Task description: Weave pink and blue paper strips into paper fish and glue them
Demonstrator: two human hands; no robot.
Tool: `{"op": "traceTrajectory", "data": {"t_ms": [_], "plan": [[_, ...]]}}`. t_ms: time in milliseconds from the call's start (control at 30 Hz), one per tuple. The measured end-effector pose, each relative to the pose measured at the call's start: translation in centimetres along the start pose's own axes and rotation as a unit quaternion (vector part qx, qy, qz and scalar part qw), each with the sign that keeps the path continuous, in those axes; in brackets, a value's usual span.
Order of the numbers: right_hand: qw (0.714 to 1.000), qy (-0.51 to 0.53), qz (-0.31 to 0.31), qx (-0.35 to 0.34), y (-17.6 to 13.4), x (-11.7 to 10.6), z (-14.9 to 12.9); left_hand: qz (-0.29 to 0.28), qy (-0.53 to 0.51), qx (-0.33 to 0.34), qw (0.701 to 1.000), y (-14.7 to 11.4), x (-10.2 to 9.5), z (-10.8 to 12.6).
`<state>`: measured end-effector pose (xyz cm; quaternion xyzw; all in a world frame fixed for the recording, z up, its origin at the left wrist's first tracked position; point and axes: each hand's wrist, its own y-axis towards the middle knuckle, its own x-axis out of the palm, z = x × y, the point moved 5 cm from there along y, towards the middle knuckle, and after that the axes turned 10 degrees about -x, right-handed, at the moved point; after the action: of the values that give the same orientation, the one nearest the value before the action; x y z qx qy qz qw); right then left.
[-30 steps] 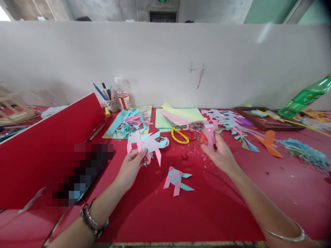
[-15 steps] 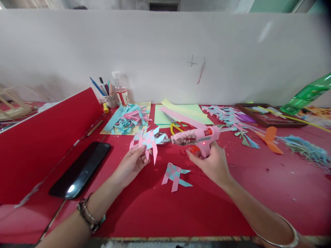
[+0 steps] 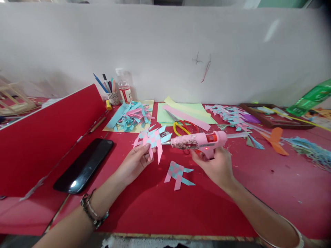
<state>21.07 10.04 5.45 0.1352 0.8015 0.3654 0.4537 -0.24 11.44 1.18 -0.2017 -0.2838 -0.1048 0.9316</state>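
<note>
Pinched in my left hand is a woven paper fish of pink and light-blue strips, raised above the red table. My right hand is wrapped round the handle of a pink hot glue gun, whose small red light glows. The metal nozzle points left and meets the right side of the held fish in view; whether it touches cannot be made out. A second woven paper fish lies flat on the table between my hands.
Scissors rest on coloured paper sheets behind the glue gun. Cut strips are heaped at back left. A phone and a red board stand left; a tray and green bottle are right.
The glue gun has tilted slightly more level, and its nozzle now sits behind or against the held fish's right strips. The whole view has shifted a little.
</note>
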Motion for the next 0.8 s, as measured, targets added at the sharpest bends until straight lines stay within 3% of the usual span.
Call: {"op": "traceTrajectory", "data": {"t_ms": [800], "plan": [[1.0,-0.003,0.0,-0.006,0.16,-0.2,-0.17,0.011,0.017,0.008,1.0,0.08,-0.43,-0.08]]}}
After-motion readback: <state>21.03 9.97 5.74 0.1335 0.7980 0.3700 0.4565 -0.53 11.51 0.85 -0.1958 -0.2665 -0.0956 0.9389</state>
